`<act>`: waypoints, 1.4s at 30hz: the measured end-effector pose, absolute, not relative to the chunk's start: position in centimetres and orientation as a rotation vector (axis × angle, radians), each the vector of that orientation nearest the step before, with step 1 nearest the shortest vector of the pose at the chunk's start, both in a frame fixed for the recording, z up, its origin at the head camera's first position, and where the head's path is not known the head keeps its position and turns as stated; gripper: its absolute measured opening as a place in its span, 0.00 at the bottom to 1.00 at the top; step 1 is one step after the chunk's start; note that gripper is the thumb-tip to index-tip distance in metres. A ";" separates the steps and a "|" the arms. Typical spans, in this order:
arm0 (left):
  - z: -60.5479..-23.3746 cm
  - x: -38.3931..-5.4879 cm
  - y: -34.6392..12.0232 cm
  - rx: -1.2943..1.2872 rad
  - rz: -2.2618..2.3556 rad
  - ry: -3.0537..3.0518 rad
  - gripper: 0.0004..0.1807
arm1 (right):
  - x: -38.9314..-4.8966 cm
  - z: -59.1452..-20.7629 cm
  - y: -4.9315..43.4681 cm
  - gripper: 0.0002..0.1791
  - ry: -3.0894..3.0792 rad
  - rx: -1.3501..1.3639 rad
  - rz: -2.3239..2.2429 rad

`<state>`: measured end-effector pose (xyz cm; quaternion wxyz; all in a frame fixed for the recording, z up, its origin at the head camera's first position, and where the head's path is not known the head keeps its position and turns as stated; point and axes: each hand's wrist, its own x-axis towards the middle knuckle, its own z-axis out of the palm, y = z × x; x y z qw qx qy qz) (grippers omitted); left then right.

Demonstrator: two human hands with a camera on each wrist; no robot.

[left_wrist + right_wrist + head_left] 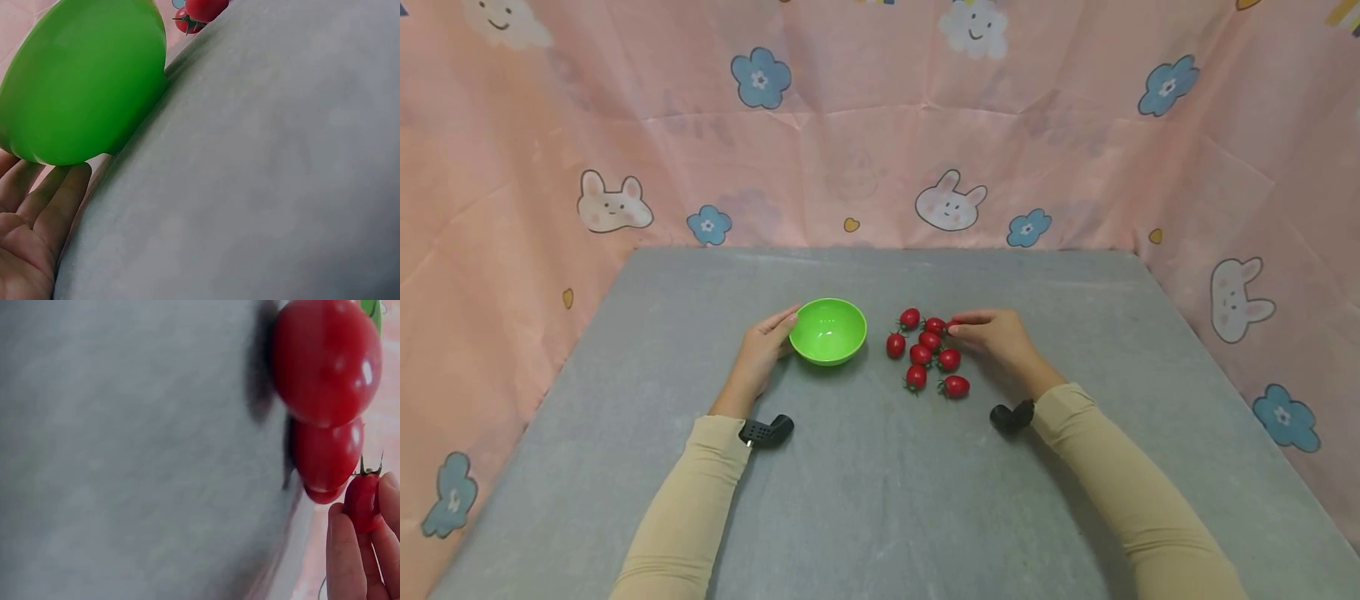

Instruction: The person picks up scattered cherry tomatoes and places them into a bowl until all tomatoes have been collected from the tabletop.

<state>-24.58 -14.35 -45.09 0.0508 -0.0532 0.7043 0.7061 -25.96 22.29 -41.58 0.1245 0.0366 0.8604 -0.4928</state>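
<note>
My left hand holds the green bowl at its left side, with the thumb at the rim. In the left wrist view, the fingertips touch the outside of the bowl. Between thumb and fingers, my right hand pinches a small red cherry tomato with a green stem end, best seen in the right wrist view. Several more cherry tomatoes lie in a loose group between the bowl and my right hand. The bowl's inside shows nothing in it.
The grey table has a pink curtain with bunnies and flowers along its back and sides. Black wrist cameras sit at both cuffs, close over the tabletop. Large in the right wrist view, tomatoes stand near that hand.
</note>
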 end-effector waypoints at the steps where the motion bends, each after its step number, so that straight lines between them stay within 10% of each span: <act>1: -45.1 -24.6 -14.4 -0.161 2.153 2.141 0.24 | -26.0 -41.5 22.2 0.25 2.512 0.102 -1.436; 42: -45.2 -24.7 -14.6 -0.138 2.147 2.162 0.24 | -26.8 -38.6 15.8 0.23 2.498 0.042 -1.459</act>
